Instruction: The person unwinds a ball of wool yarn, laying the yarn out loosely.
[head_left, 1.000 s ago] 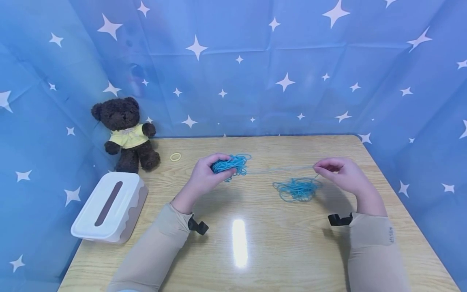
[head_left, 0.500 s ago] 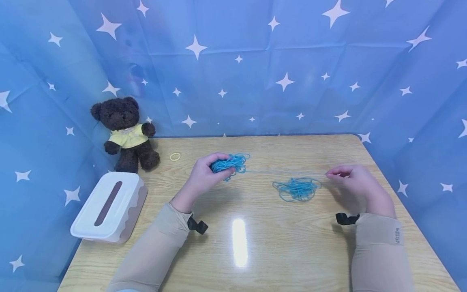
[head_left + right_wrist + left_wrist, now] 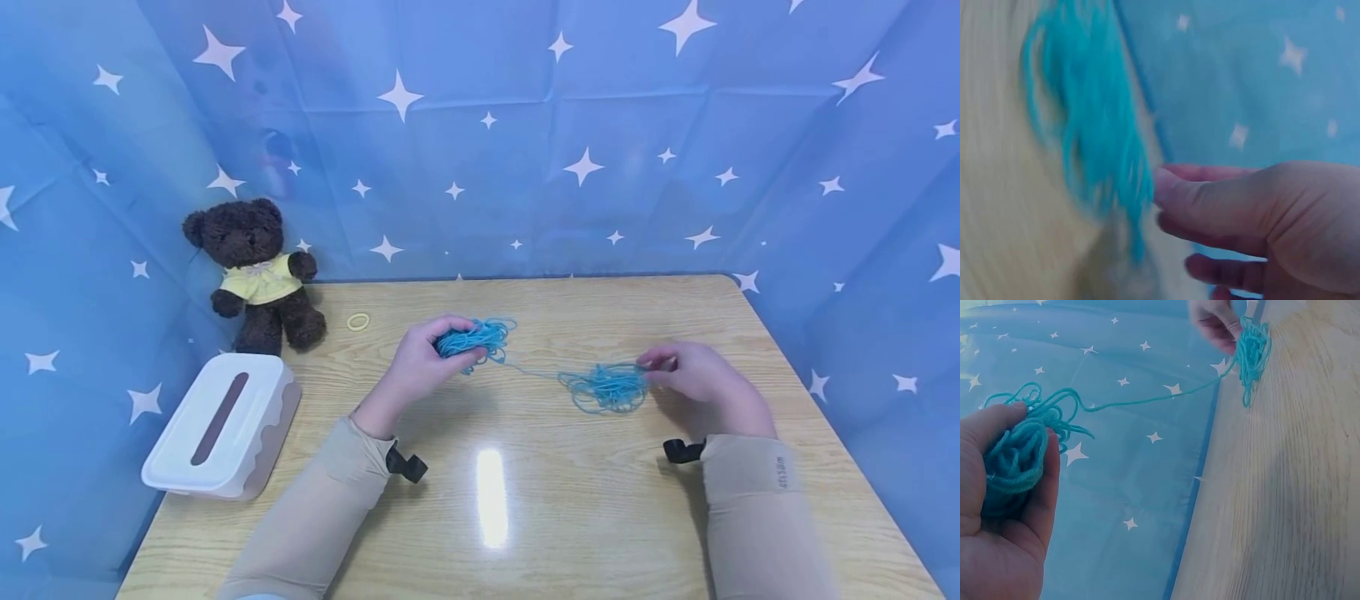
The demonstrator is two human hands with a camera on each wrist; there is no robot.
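Note:
My left hand (image 3: 427, 354) holds a loose bundle of turquoise yarn (image 3: 1016, 456) between thumb and fingers, above the wooden table. Loops of it stick out past the fingertips. From the bundle a single strand (image 3: 1147, 400) runs to a second, tangled heap of the same yarn (image 3: 609, 388) lying on the table at the right. At that heap's right edge is my right hand (image 3: 697, 375), its thumb and forefinger tips right at the loops. In the right wrist view the heap is blurred, and I cannot tell whether the fingertips pinch any yarn.
A brown teddy bear (image 3: 258, 275) in a yellow shirt sits at the back left. In front of it stands a white lidded box (image 3: 202, 425) with a slot. A small pale yellow ring (image 3: 358, 322) lies nearby. A blue starry curtain (image 3: 480, 150) surrounds the table (image 3: 570, 500).
My right hand first drew away to the right with the strand stretched, then came back left to the heap. The strand now hangs lower and slacker. My left hand stays put.

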